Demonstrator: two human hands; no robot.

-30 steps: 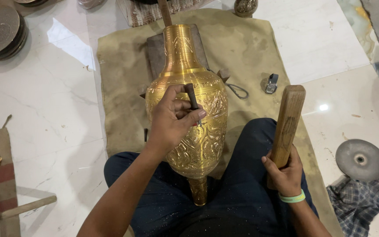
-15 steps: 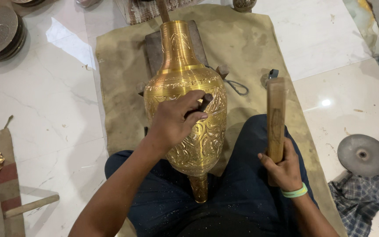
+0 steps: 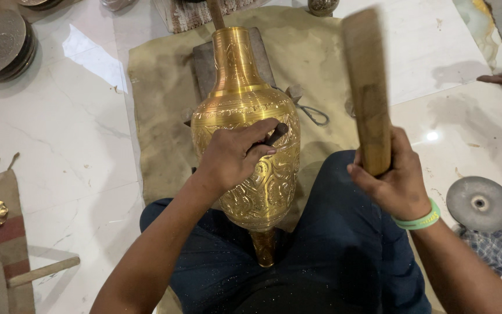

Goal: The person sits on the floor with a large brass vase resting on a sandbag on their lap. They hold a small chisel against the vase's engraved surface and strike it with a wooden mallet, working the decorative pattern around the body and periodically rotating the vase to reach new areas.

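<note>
vase: polished brass-coloured metal, glossy; neck finely ringed, belly rough with chased leaf relief
punch: dark, dull metal rod in the left hand
mallet: bare brown wood, matt, grain blurred, gripped by the right hand
wristband: smooth green, rubbery look
ground cloth: coarse tan fabric, matt, creased
floor: white veined marble, glossy with glare
trousers: dark blue cloth, matt, flecked with pale dust
disc: grey metal, dull sheen
</note>
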